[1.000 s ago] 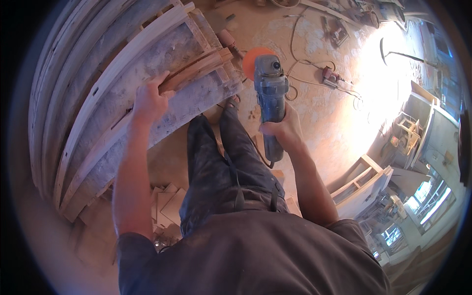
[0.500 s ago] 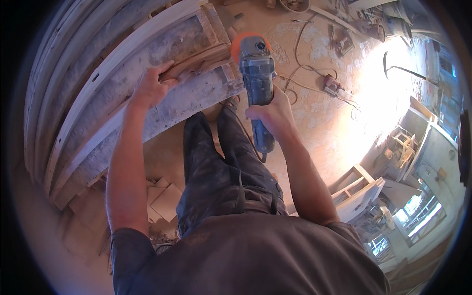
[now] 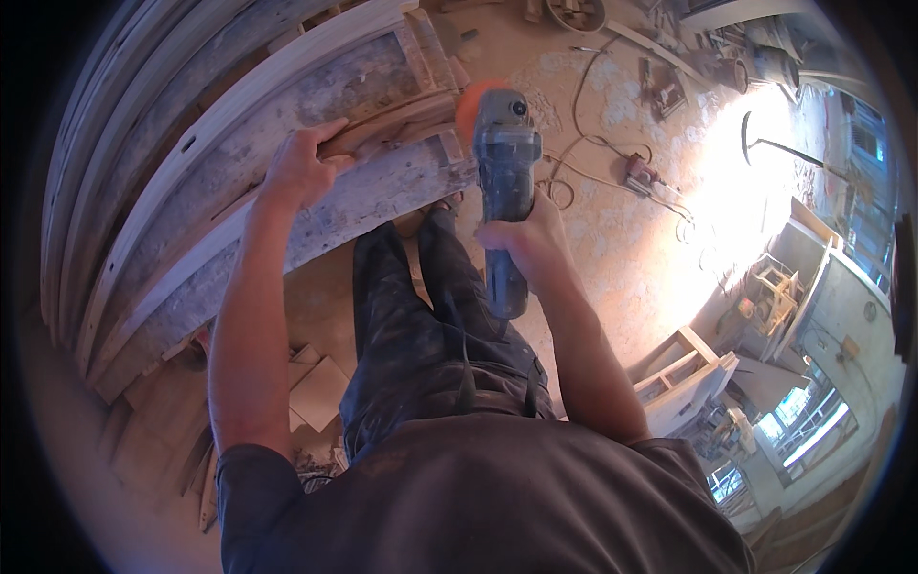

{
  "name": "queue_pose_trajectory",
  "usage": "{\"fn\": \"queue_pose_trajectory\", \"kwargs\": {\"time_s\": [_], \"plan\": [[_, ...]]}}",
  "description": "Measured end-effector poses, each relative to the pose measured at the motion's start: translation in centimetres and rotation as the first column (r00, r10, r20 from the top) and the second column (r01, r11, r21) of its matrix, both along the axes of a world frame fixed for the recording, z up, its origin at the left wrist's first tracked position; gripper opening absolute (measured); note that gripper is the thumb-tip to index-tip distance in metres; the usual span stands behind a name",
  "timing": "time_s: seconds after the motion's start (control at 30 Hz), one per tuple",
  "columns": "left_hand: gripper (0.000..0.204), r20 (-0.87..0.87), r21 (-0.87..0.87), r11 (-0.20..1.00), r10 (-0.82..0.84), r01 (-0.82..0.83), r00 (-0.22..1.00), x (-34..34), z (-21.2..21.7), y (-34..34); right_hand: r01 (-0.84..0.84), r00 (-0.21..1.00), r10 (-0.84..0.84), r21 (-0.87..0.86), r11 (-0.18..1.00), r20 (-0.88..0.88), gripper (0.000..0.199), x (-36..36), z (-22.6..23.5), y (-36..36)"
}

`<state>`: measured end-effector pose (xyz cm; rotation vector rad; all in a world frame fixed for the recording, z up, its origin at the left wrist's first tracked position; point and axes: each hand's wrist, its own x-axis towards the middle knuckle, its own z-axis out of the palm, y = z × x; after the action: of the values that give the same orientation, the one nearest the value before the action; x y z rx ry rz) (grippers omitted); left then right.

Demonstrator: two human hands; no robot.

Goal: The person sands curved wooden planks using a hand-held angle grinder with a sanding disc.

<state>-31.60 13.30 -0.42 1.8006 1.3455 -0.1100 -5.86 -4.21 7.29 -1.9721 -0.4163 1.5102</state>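
Note:
My right hand [image 3: 537, 241] is wrapped around the body of a grey angle grinder [image 3: 507, 182]. An orange disc [image 3: 470, 107] shows at the grinder's far end, beside the right end of a long wooden frame [image 3: 363, 191]. Whether the disc touches the wood I cannot tell. On the left, my left hand [image 3: 298, 172] grips a rail of that frame, thumb on the near side and index finger stretched along the far side. Its other fingers are hidden. A brown wooden moulding [image 3: 406, 121] runs from this hand toward the disc.
More long wooden frames [image 3: 115, 124] are stacked at the far left. A red power tool [image 3: 639, 172] with a looping cord lies on the dusty floor ahead, near a bucket [image 3: 577, 13]. Flat boards [image 3: 318, 394] lie by my left leg. Wooden framing [image 3: 684, 368] stands at right.
The grinder has shifted slightly right and nearer to me in the picture. My left hand appears a little further right, still on the wood. The whole view has moved slightly.

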Motion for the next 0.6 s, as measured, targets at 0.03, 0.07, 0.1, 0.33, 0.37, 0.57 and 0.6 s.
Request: {"fn": "queue_pose_trajectory", "kwargs": {"time_s": [0.03, 0.07, 0.1, 0.33, 0.37, 0.57, 0.6], "plan": [[0.065, 0.014, 0.006, 1.0, -0.003, 0.003, 1.0, -0.2, -0.3, 0.2, -0.009, 1.0, 0.009, 0.02, 1.0, 0.013, 0.042, -0.2, -0.3, -0.6], [0.065, 0.017, 0.025, 1.0, -0.002, 0.002, 1.0, -0.2, -0.4, 0.2, -0.018, 1.0, 0.017, 0.039, 0.999, 0.026, 0.043, -0.3, -0.5, -1.2], [0.064, 0.02, 0.045, 0.999, -0.001, 0.0, 1.0, -0.3, -0.6, 0.2, 0.004, 1.0, -0.005, 0.036, 0.999, 0.026, 0.043, -0.4, -0.6, -1.7], [0.064, -0.097, 0.452, 0.861, -0.212, 0.233, 0.972, 0.5, -0.2, -1.4, 0.106, 0.994, -0.105, 0.049, 0.993, -0.019, 0.045, 1.8, -2.8, -4.1], [0.063, -0.13, 0.498, 0.829, -0.219, 0.254, 0.967, 0.3, -0.5, -1.7, 0.106, 0.994, -0.104, 0.059, 0.993, -0.031, 0.045, 2.2, -2.9, -4.0], [0.057, -0.236, 0.365, 0.883, -0.22, 0.296, 0.947, 1.5, 0.1, -1.5, 0.004, 0.998, -0.014, 0.157, 0.988, 0.064, 0.046, 3.7, -3.7, -3.2], [0.058, -0.251, 0.299, 0.907, -0.225, 0.297, 0.941, 1.7, 0.7, -1.1, -0.016, 0.997, 0.002, 0.169, 0.986, 0.08, 0.048, 4.0, -3.9, -3.1]]}}
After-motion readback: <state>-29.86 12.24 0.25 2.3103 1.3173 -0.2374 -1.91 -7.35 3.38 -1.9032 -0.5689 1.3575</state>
